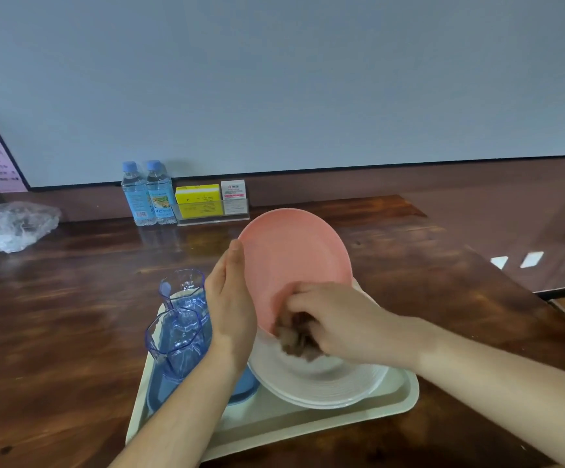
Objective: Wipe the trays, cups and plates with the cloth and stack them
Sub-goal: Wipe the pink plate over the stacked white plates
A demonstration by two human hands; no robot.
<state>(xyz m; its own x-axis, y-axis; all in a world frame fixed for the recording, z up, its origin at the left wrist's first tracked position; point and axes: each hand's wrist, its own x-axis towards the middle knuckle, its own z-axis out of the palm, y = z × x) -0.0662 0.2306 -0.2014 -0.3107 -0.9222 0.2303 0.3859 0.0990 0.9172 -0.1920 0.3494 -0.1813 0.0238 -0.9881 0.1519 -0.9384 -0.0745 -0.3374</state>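
Here, a person's left hand [230, 298] props a pink plate [294, 251] on edge above the cream tray [308, 422]. Its fingers lie straight along the plate's left rim, and whether the thumb hooks behind is hidden. The right hand [338, 322] clutches a bunched brown cloth [296, 337] and presses it to the plate's lower face, just over a stack of white plates [325, 383] on the tray. Two clear blue cups [176, 339] stand at the tray's left end, beside the left wrist.

The step in hand appears to be wiping the pink plate. The next move would likely be laying it flat on the white stack, which calls for a square descent that clears the nearby cups. Water bottles [149, 194] and small boxes [200, 199] line the wall behind the wooden table [71, 298].
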